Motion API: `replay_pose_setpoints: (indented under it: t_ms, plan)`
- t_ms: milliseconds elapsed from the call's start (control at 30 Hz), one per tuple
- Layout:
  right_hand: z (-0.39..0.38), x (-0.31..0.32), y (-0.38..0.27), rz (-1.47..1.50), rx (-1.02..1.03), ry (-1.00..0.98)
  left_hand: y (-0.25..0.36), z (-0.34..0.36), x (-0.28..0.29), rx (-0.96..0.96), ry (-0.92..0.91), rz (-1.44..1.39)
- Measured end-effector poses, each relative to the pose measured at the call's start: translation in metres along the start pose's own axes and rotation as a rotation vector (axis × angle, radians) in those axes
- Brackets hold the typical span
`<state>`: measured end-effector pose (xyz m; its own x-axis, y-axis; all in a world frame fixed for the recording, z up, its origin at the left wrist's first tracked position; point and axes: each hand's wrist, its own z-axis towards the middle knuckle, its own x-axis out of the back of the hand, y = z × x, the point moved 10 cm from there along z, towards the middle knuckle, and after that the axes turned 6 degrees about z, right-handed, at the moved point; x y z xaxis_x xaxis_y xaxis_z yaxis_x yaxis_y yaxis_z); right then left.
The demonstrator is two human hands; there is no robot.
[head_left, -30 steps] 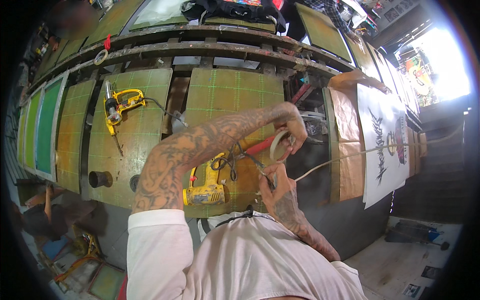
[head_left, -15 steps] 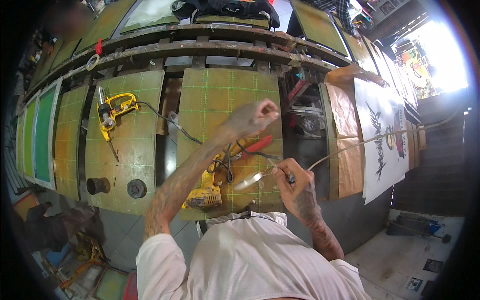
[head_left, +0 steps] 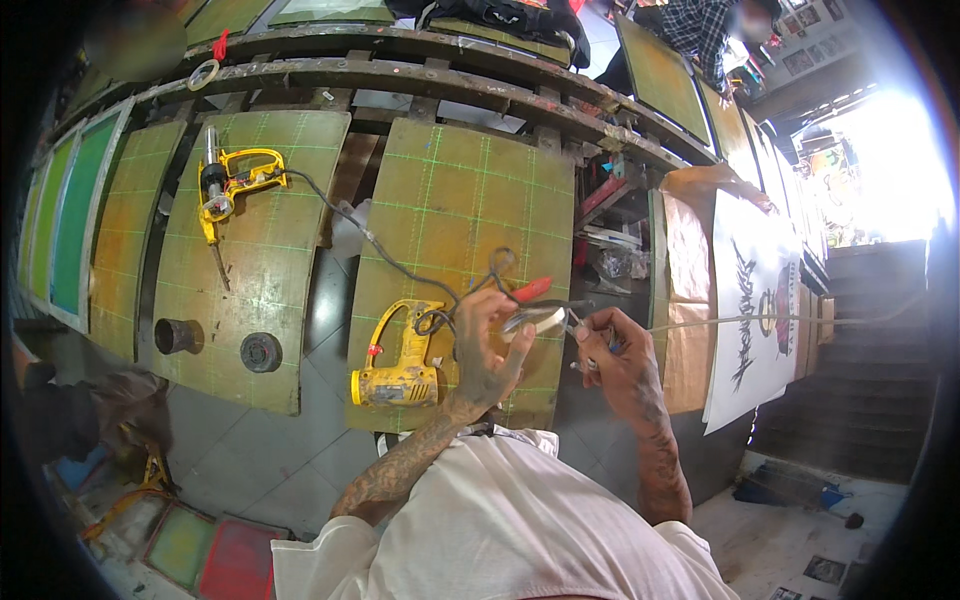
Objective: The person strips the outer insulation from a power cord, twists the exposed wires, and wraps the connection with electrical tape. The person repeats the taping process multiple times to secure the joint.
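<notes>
My left hand (head_left: 488, 350) is over the near part of the middle board, thumb and fingers apart in a curve. Inside that curve is a shiny silvery piece (head_left: 540, 323), slightly blurred, perhaps a tape roll; whether my fingers touch it cannot be told. My right hand (head_left: 618, 362) pinches a thin cable near its joined end, beside the board's right edge. From there a pale cord (head_left: 740, 320) stretches off to the right. A dark cable (head_left: 375, 245) loops over the board. A yellow heat gun (head_left: 398, 385) lies left of my left hand, and a red-handled tool (head_left: 533, 289) lies beyond it.
On the left board (head_left: 290, 140) lie another yellow heat gun (head_left: 215, 190), a dark open cylinder (head_left: 178, 336) and a round black piece (head_left: 261, 352). Metal rails (head_left: 400, 82) run along the back. A printed white sheet (head_left: 750, 310) lies at right. A person in checked sleeves (head_left: 700, 35) is at back right.
My left hand has come back toward me and down, beside the shiny piece. My right hand has shifted slightly right, still pinching the cable. The shiny piece has risen. The view has turned a little.
</notes>
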<state>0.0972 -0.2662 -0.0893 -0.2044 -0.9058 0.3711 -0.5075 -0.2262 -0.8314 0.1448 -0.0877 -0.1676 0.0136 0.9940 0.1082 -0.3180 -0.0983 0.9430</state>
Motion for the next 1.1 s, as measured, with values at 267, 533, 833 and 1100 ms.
replay_pose_setpoints:
  t_ms: [267, 533, 833, 1100]
  plan:
    - [0.001, -0.002, 0.002, 0.035, -0.001, -0.041, 0.001, -0.034, -0.027, 0.022, -0.372, -0.067]
    - [-0.003, 0.008, -0.001, -0.018, -0.004, -0.019, 0.01, -0.025, -0.009, -0.099, -0.232, -0.003]
    - [-0.006, 0.016, -0.009, -0.052, -0.017, -0.037, -0.088, -0.046, -0.042, 0.709, -0.317, -0.716]
    - [0.0, 0.024, -0.006, -0.031, -0.004, -0.026, -0.062, -0.068, -0.055, 0.554, -0.584, -0.676]
